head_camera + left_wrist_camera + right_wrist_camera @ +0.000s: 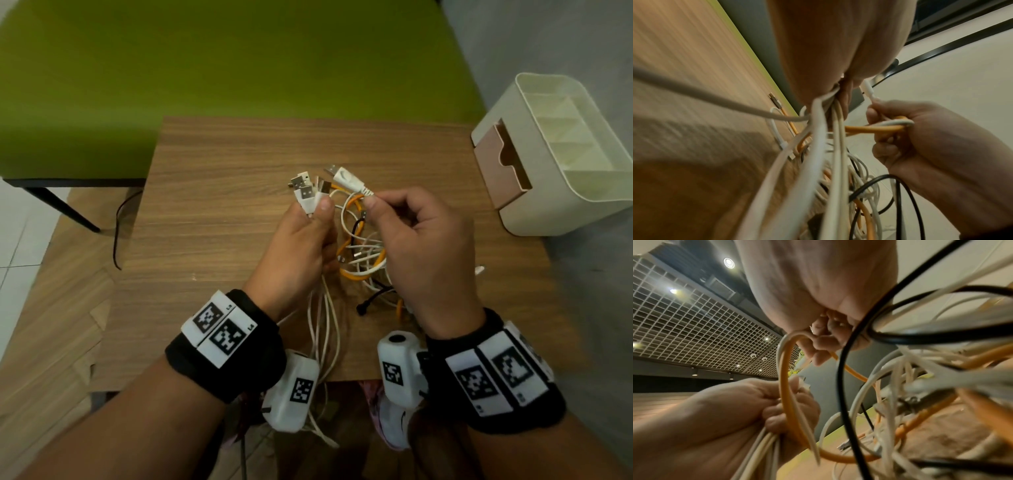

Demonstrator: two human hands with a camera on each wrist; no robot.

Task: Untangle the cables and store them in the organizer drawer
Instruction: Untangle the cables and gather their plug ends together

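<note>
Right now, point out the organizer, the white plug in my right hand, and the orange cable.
organizer (579, 205), head view, on its cream front wall.
white plug (346, 177), head view, on its white housing.
orange cable (358, 277), head view, on a low loop in the tangle.

This looks like an office or a similar commercial interior rather than a home. The right wrist view shows a white open-grid ceiling with small recessed spotlights and a vent set into a dark soffit. In the head view a small wood-grain desk stands on wood-pattern flooring, with a green-topped table on black legs beyond its far edge and grey carpet to the right.
</note>
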